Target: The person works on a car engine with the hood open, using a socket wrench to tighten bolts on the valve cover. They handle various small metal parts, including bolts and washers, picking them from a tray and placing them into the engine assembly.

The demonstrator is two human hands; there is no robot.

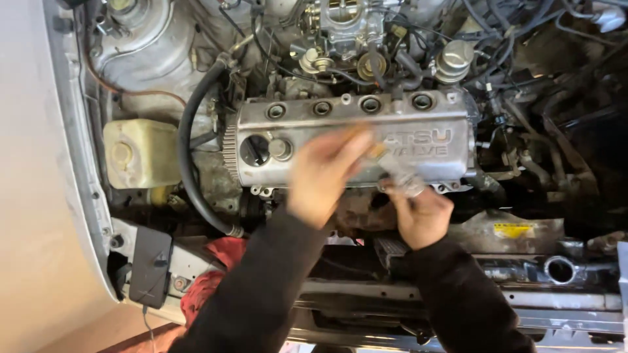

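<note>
- One view only: a camera worn on the person's head, looking steeply down into an open engine bay from the front edge of the car.
- It sits close; both forearms enter from the bottom edge and the left hand [322,175] and right hand [422,216] lie near the frame's middle, blurred.
- Just beyond the hands, the silver valve cover [425,127] runs across the centre.
- Well to the left of the left hand stands a pale fluid reservoir [137,153], with the car's body edge beyond it.
- Nearer the viewer than the right hand, the front crossmember [562,301] spans the bottom right.
</note>
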